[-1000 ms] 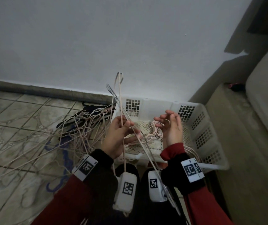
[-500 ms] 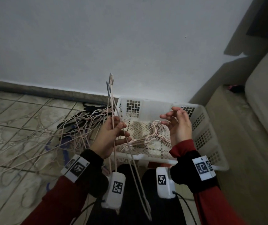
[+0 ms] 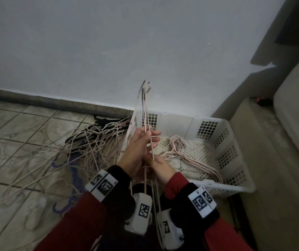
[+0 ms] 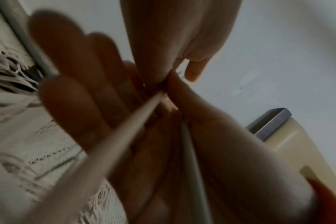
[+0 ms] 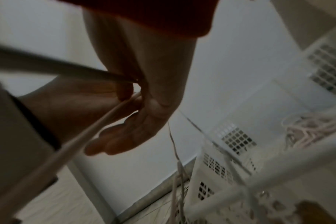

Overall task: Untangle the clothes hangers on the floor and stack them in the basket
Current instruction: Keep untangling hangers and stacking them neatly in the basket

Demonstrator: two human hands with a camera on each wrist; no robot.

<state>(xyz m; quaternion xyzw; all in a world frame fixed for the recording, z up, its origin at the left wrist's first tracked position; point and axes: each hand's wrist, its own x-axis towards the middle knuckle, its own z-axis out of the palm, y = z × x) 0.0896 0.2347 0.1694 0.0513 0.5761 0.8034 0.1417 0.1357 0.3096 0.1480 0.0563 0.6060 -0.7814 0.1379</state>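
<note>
Because the thin pink hangers [image 3: 146, 113] must be drawn free of the heap before they can be stacked, they are held upright in front of the person, hooks uppermost against the wall [image 3: 108, 48], their lower bars running down between the wrists. The left hand [image 3: 138, 149] has its fingers curled loosely round the wires at mid-length, steadying them; the right hand [image 3: 160, 166], just below and touching the left, pinches the same wires between thumb and fingers, a grip that probably serves to align them into one bundle. To the right, the white lattice basket [image 3: 235, 187] stands on the floor against the wall, its near rim beside the right wrist; a small stack of pink hangers [image 3: 186, 156] already lies flat across its bottom. To the left, the remaining tangle [image 3: 83, 151] of pink, black and blue hangers spreads over the patterned floor tiles [image 3: 14, 134] up to the basket's left wall. A beige sofa [image 3: 297, 109] borders the basket's right side.
</note>
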